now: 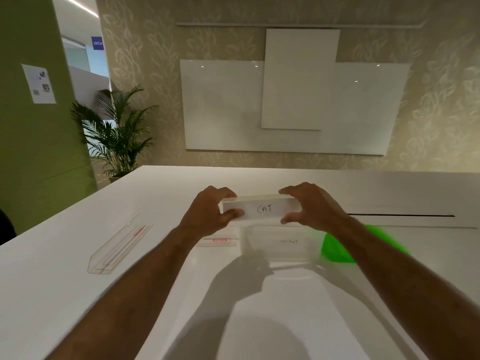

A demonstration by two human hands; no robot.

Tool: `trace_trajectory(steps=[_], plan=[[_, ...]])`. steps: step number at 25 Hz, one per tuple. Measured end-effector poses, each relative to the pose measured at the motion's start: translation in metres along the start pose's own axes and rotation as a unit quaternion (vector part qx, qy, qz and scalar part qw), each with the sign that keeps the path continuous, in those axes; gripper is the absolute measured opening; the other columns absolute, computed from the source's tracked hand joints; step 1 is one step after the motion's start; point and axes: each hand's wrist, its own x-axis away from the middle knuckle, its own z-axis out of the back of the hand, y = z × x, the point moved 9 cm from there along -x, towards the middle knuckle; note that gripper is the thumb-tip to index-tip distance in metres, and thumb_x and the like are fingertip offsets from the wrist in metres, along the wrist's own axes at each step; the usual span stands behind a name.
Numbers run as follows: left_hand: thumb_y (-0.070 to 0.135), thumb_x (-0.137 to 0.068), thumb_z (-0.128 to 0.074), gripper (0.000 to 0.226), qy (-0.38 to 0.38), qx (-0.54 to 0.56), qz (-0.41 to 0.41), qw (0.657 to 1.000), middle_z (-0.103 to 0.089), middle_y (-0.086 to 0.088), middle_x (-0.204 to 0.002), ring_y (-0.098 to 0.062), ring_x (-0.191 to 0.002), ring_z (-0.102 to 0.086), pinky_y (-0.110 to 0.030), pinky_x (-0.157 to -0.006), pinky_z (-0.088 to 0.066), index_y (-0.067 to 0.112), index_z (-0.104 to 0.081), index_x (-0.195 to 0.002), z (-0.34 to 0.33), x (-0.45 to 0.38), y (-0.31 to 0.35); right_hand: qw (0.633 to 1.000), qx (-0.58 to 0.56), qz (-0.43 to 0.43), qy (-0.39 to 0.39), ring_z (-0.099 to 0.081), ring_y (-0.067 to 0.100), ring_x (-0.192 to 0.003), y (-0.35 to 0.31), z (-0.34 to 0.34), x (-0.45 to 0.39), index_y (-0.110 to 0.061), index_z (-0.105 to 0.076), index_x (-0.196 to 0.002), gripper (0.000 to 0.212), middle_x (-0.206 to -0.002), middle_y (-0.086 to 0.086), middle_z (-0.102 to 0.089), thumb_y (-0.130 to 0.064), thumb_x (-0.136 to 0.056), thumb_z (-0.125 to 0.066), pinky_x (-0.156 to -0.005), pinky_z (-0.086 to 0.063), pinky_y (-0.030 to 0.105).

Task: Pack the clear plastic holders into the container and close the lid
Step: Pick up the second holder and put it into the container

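Both grips, left hand (207, 213) and right hand (311, 206), closed around holder (262, 207) labelled "CAT".

The one camera sits on the person's head, looking forward and slightly down across the white table (78, 229). The hands are close below centre; the whiteboards (298, 107) stand far at twelve o'clock, a plant (117, 133) at ten.

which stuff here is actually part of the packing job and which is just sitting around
Part of the job:
- CAT holder, held by left hand and right hand
- clear container
- green lid
- long clear holder
- flat holder

Just there:
- potted plant
- whiteboards
- paper notice
- table slot
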Motion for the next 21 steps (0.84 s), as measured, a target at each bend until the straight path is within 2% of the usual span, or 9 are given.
trace_trajectory(steps=[4,6,9,12,18,21], plan=[[0.034,-0.076,-0.079,0.033,-0.077,-0.056,-0.003,0.996,-0.07,-0.002,-0.097,-0.02,-0.09,-0.06,-0.028,-0.076,-0.046,0.021,-0.067,-0.104,-0.04,-0.037,0.001,0.996,0.019,-0.044,-0.071,-0.057,0.011,-0.067,0.033,-0.006,-0.019,-0.032,-0.064,-0.112,0.049,-0.089,-0.001,-0.072,-0.041,-0.067,-0.082,-0.076,-0.05,0.032],[0.032,-0.077,-0.079,0.032,-0.114,-0.079,0.004,0.99,-0.071,-0.002,-0.101,-0.019,-0.089,-0.06,-0.031,-0.08,-0.051,0.022,-0.066,-0.104,-0.059,-0.049,-0.002,0.993,0.017,-0.058,-0.101,-0.052,0.006,-0.058,0.045,-0.014,-0.026,-0.031,-0.067,-0.108,0.041,-0.088,-0.004,-0.072,-0.032,-0.069,-0.082,-0.076,-0.052,0.031],[0.031,-0.077,-0.078,0.032,-0.163,-0.102,0.01,0.981,-0.071,-0.001,-0.105,-0.019,-0.091,-0.062,-0.035,-0.083,-0.054,0.021,-0.067,-0.105,-0.086,-0.065,-0.007,0.987,0.012,-0.069,-0.142,-0.057,0.012,-0.071,0.058,-0.029,-0.033,-0.029,-0.07,-0.105,0.035,-0.096,-0.005,-0.071,-0.023,-0.072,-0.08,-0.077,-0.051,0.031],[0.031,-0.077,-0.077,0.034,-0.212,-0.15,0.017,0.965,-0.068,-0.002,-0.107,-0.021,-0.096,-0.06,-0.036,-0.083,-0.052,0.019,-0.065,-0.107,-0.108,-0.077,-0.014,0.981,0.031,-0.075,-0.177,-0.063,0.018,-0.089,0.067,-0.048,-0.04,-0.027,-0.07,-0.108,0.035,-0.099,-0.002,-0.071,-0.022,-0.075,-0.078,-0.081,-0.051,0.034],[0.028,-0.076,-0.076,0.031,-0.279,-0.237,0.022,0.93,-0.06,-0.006,-0.108,-0.026,-0.095,-0.06,-0.032,-0.072,-0.046,0.019,-0.061,-0.101,-0.147,-0.084,-0.028,0.968,0.039,-0.088,-0.233,-0.063,0.024,-0.096,0.08,-0.091,-0.046,-0.024,-0.071,-0.108,0.036,-0.106,0.003,-0.066,-0.02,-0.074,-0.079,-0.082,-0.051,0.034],[0.028,-0.077,-0.077,0.038,-0.311,-0.269,0.022,0.911,-0.059,-0.008,-0.113,-0.028,-0.097,-0.061,-0.034,-0.076,-0.05,0.015,-0.061,-0.109,-0.167,-0.084,-0.033,0.961,0.05,-0.081,-0.258,-0.064,0.025,-0.094,0.085,-0.11,-0.046,-0.02,-0.072,-0.106,0.033,-0.106,0.005,-0.068,-0.018,-0.074,-0.079,-0.083,-0.054,0.036]])
